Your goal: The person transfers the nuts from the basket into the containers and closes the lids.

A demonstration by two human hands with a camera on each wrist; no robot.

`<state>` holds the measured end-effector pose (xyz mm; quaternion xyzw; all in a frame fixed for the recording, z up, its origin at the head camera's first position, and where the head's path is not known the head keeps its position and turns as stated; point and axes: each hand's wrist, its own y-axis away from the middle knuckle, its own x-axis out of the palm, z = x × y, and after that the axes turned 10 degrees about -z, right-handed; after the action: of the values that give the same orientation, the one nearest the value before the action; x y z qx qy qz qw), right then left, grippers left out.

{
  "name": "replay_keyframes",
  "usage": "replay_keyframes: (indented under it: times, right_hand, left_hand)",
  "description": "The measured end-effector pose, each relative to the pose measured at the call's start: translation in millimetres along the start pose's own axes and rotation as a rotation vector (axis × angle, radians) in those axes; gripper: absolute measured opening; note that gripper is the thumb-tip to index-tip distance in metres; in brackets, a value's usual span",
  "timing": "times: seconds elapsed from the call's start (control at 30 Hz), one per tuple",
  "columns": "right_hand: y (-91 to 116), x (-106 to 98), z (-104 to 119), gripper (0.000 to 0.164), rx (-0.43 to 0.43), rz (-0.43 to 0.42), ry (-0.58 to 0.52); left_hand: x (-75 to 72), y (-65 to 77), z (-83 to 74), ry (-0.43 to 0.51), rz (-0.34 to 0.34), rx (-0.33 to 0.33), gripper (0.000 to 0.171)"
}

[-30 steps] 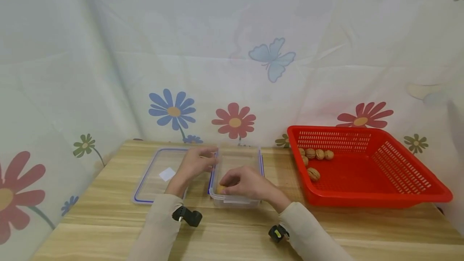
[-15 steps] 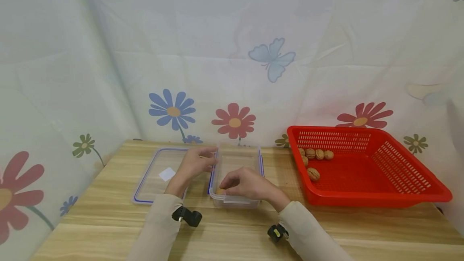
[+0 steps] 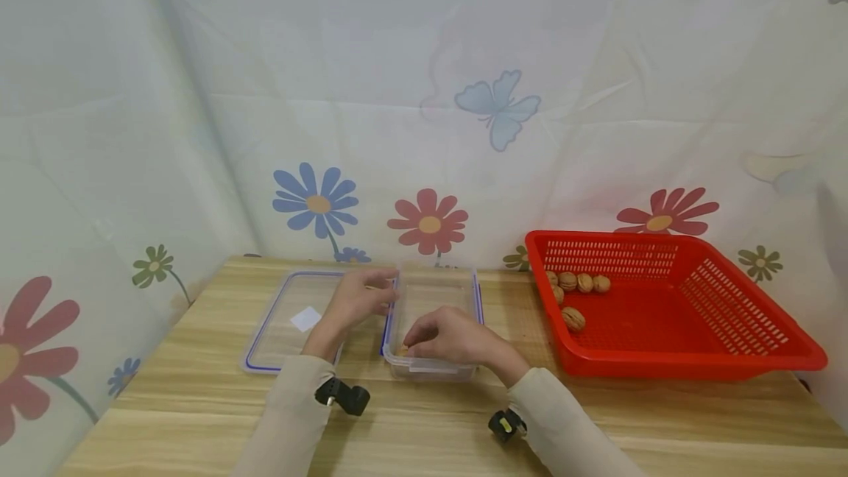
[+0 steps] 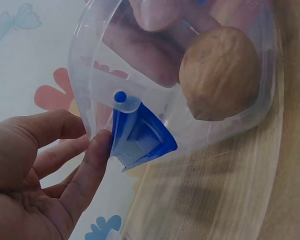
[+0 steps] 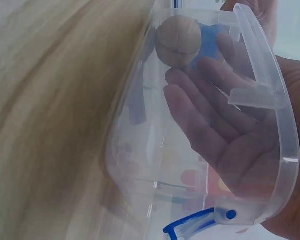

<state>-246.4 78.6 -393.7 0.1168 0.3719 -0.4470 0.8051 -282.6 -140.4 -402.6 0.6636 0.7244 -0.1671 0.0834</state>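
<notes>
A clear plastic food container [image 3: 433, 293] with blue side latches stands on the table. One walnut [image 4: 220, 73] sits in its near left corner, seen through the wall in both wrist views. My right hand [image 3: 450, 337] reaches inside, its fingers [image 5: 190, 107] extended and loose beside the walnut; whether a fingertip touches it, I cannot tell. At the container's left side, my left hand [image 3: 358, 300] holds the rim, thumb [image 4: 96, 155] against the blue latch [image 4: 140, 140] and forefinger at the edge.
The container's clear lid [image 3: 281, 315], edged in blue and bearing a white label [image 3: 305, 318], lies on the left. A red plastic basket [image 3: 702, 359] stands on the right with several walnuts [image 3: 573, 319] along its left side. A floral cloth hangs behind.
The right hand's fingers have shifted very slightly beside the walnut in the container's corner. The left hand and the basket have stayed put.
</notes>
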Motion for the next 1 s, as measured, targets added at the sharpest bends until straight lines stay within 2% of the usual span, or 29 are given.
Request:
replay_keyframes:
  times: [0.27,0.43,0.6,0.73,1.0]
  right_hand:
    - [3,-7,3,0.019,0.027,-0.033,-0.051]
    - [7,-21,9,0.021,0.037,-0.068,-0.078]
    - [15,-45,21,0.021,0.026,-0.123,-0.079]
    - [23,-67,29,0.025,0.023,-0.154,-0.038]
    - [38,-111,32,0.029,-0.006,-0.232,0.021]
  left_hand:
    - [-1.1,1.1,0.6,0.002,0.003,0.005,0.043]
    - [-0.3,1.4,0.1,0.032,0.001,0.001,0.043]
    - [0.9,2.1,-0.6,0.055,0.004,-0.001,0.044]
    - [1.3,3.1,-2.0,0.057,0.001,-0.001,0.044]
    - [1.0,4.4,-1.7,0.061,0.002,0.001,0.044]
